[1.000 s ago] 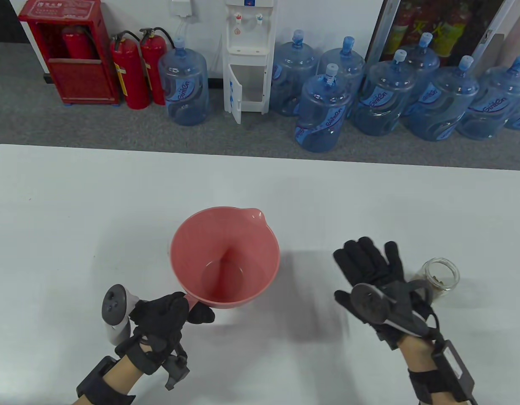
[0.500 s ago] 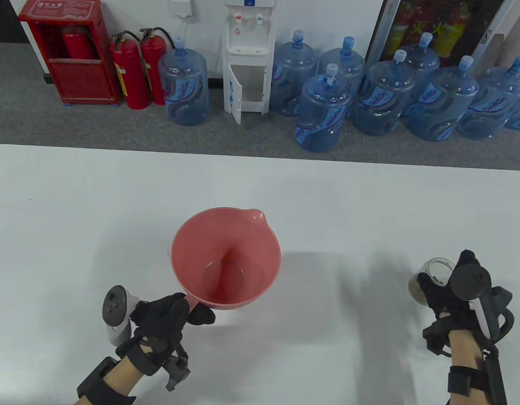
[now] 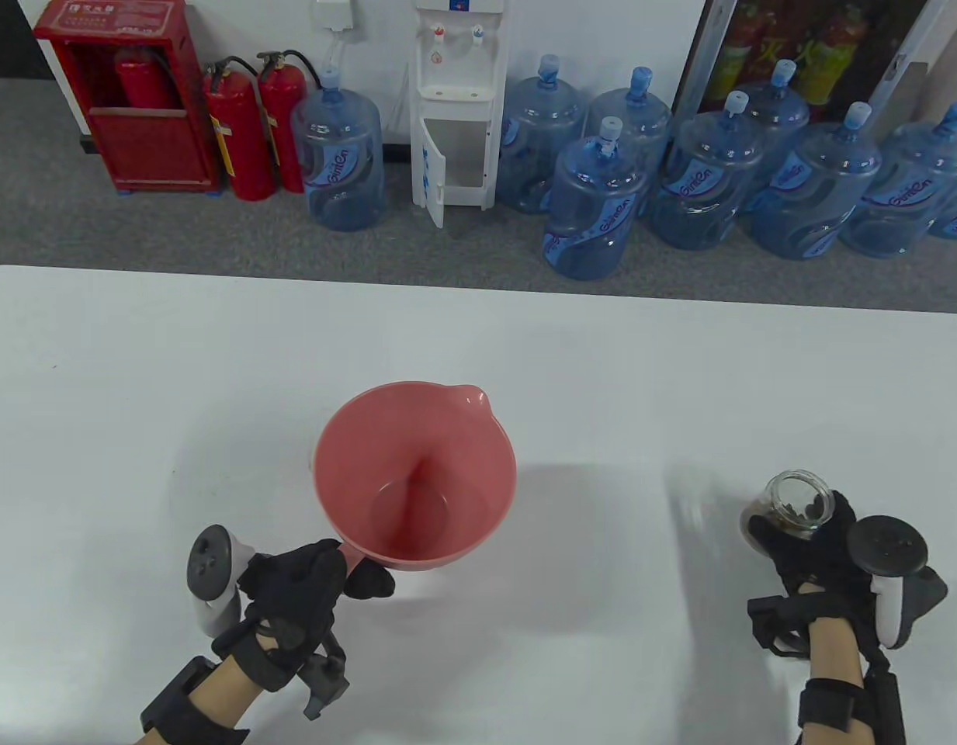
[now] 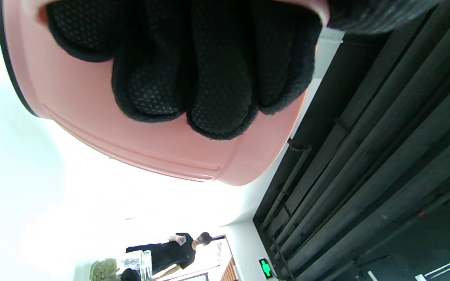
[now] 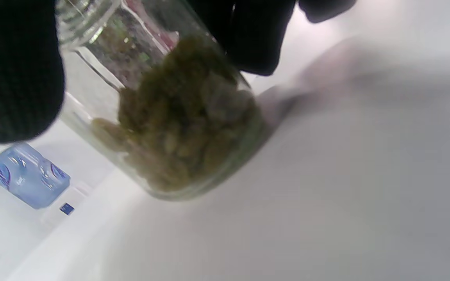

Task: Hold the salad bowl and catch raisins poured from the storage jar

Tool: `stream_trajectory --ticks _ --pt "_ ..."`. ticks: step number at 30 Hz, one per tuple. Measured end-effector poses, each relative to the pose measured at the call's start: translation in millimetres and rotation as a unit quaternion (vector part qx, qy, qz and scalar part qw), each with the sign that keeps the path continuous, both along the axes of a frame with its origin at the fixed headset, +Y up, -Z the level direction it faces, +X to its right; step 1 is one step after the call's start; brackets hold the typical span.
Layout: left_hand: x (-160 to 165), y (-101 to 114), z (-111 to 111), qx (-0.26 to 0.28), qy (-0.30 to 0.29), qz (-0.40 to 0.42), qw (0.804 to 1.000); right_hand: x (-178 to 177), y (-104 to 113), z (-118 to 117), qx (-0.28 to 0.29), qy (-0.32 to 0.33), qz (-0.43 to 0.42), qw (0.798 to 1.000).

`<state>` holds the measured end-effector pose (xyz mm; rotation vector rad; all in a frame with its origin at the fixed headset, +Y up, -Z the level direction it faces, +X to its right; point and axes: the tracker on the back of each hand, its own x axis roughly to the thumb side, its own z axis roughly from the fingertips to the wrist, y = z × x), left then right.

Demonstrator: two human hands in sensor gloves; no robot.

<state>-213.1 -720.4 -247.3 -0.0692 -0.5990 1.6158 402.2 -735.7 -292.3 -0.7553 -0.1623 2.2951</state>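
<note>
A pink salad bowl [image 3: 416,473] with a spout at its far rim stands on the white table [image 3: 136,388]. It looks empty inside. My left hand [image 3: 307,578] grips the bowl's handle at its near edge; in the left wrist view the fingers [image 4: 193,70] curl around the pink bowl [image 4: 139,136]. My right hand [image 3: 812,543] grips a clear glass storage jar [image 3: 792,508] with raisins at the right of the table. In the right wrist view the jar [image 5: 162,117] is tilted, lifted just off the table, with raisins [image 5: 186,117] piled at its bottom.
The table's far edge runs across the middle of the table view. Beyond it on the floor stand blue water jugs [image 3: 594,209], a white dispenser [image 3: 459,101] and red fire extinguishers [image 3: 241,128]. Bare table lies between bowl and jar.
My right hand moved right from an open spread beside the jar, closed around it and has lifted and tilted it slightly. The left hand and bowl have not moved.
</note>
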Motion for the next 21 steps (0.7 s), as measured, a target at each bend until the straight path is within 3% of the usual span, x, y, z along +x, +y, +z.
stream_trajectory --ticks 5,10,14,21 --pt "1.0 0.1 0.3 0.001 -0.008 0.003 1.000 -12.6 18.6 2.1 0.063 0.010 0.048 0.997" --pt "3.1 0.6 1.5 0.005 -0.017 0.005 1.000 -40.1 54.6 5.4 0.182 0.057 0.033 0.981" --pt "5.2 0.3 2.3 0.003 -0.031 0.014 0.999 -83.6 93.0 11.9 0.263 0.127 0.050 0.955" --pt "8.6 -0.3 3.9 -0.001 -0.043 0.018 0.999 -163.2 138.8 23.9 0.307 0.245 0.164 0.905"
